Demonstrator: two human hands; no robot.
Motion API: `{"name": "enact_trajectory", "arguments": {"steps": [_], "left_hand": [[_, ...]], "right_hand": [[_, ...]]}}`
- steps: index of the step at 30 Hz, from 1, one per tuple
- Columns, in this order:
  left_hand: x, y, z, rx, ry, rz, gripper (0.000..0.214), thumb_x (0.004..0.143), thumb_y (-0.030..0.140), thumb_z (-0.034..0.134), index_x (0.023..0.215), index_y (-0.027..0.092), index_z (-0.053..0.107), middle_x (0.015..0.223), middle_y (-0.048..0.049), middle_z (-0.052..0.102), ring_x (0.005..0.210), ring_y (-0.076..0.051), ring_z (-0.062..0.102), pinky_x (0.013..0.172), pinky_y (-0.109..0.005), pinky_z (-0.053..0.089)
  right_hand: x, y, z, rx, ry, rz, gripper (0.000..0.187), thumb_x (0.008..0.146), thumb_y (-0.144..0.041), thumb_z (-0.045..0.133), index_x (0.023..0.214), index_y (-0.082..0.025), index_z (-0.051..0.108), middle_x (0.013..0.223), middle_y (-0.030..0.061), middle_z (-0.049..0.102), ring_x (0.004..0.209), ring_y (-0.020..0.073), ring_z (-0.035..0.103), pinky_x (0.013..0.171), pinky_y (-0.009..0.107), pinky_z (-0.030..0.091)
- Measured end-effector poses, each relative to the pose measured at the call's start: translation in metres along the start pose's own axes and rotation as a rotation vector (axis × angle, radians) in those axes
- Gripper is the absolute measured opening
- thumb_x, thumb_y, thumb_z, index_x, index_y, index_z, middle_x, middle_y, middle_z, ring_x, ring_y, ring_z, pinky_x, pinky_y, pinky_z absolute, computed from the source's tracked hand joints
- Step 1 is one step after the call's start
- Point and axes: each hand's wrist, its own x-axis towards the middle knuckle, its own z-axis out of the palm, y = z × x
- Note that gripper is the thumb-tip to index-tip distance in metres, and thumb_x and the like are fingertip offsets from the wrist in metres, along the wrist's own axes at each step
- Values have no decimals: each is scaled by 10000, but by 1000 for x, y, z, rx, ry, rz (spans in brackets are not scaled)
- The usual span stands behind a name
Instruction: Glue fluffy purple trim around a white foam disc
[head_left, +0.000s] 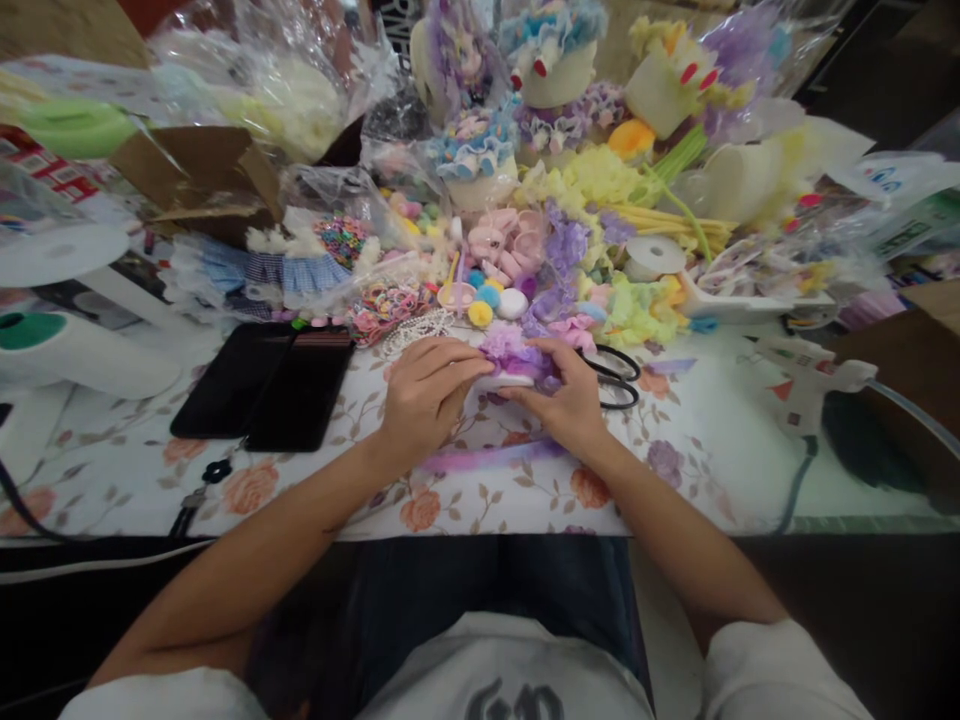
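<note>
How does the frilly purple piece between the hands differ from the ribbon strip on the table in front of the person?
The frilly piece is bunched into ruffles, while the ribbon strip is stretched out long and narrow. The frilly piece is held between the left hand and right hand; the ribbon strip lies on the flowered tablecloth. Both show purple and pink tones.

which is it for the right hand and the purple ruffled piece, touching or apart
Touching: the head view shows the right hand with its index finger against the purple ruffled piece, no gap between them.
</note>
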Motion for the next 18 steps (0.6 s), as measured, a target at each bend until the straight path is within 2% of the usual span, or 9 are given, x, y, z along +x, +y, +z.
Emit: {"name": "enact_trajectory", "arguments": {"steps": [5,8,10,13,18], "left_hand": [[1,4,1,-33,-22,-37,173,874,204,624,1045,220,643,1092,-85,671,1024,-215,638,900,-401,517],[-2,2,3,-91,-102,-102,283,857,283,681,1113,219,579,1226,-120,588,1179,-249,575,983,-433,487],[-6,-1,6,-146,-168,-132,324,882,302,662,1169,230,531,1271,-127,557,1263,-257,527,1020,-441,469],[-11,-7,10,-202,-214,-138,347,917,309,615,1229,243,478,1263,-122,565,1324,-266,487,1039,-448,462],[-11,-12,10,-220,-172,-54,330,931,259,593,1245,254,490,1198,-101,609,1278,-249,527,1012,-432,479]], "right_hand": [[0,-1,-1,-4,16,-28,460,725,-486,802,1073,-233,640,1026,58,707,954,251,660,867,400,535],[-1,-3,-2,-11,29,-55,438,751,-485,782,1078,-236,633,1026,63,701,948,251,655,859,396,534],[-1,-3,-2,-18,39,-43,445,756,-507,771,1085,-245,628,1031,60,698,949,253,653,854,397,535],[-2,-4,-2,-7,49,-28,463,749,-538,764,1080,-247,624,1025,56,697,940,250,653,839,394,539],[-2,-6,-2,22,53,-44,464,756,-547,756,1071,-236,616,1011,57,698,906,234,658,795,371,548]]}}
